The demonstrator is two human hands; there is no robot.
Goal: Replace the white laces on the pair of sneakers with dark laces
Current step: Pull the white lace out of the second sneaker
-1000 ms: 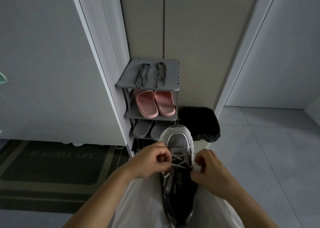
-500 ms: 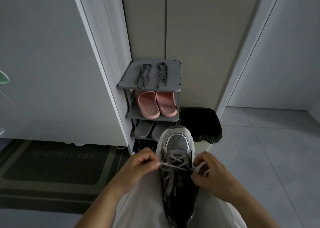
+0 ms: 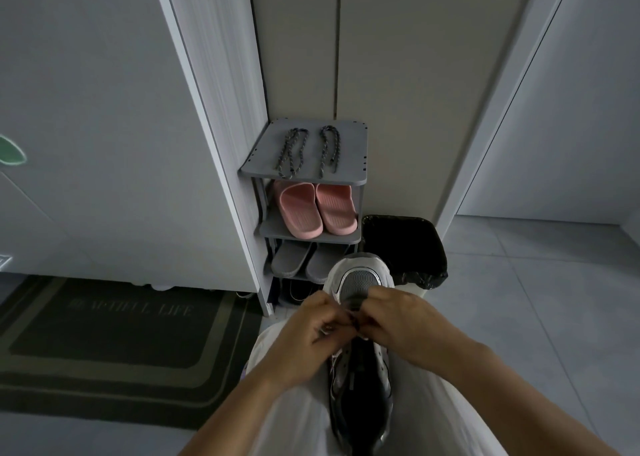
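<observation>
On the person's lap, across pale trousers [image 3: 294, 407], lies a grey and white sneaker [image 3: 360, 277] with its toe pointing away toward the shoe rack [image 3: 349, 154] and its dark opening nearest the body. Both hands meet over the lacing just behind the toe. The left hand [image 3: 308, 324] has its fingers curled in tight, the tips pinching a short pale stretch of the white lace [image 3: 323, 331] that shows under its knuckles. The right hand [image 3: 398, 322] is curled the same way, its fingertips pinched at the same spot and almost touching those of the left, with a pale scrap of lace showing beneath them; most of the lacing is hidden by the fingers. Well apart from the hands, two dark laces [image 3: 292, 152] lie folded side by side on the top shelf of the rack. Pink slippers [image 3: 317, 210] sit on the shelf below, grey slippers [image 3: 298, 260] on the next. A bin [image 3: 405, 244] with a black liner stands just beside the rack, and a dark doormat [image 3: 114, 331] lies on the floor to the left
</observation>
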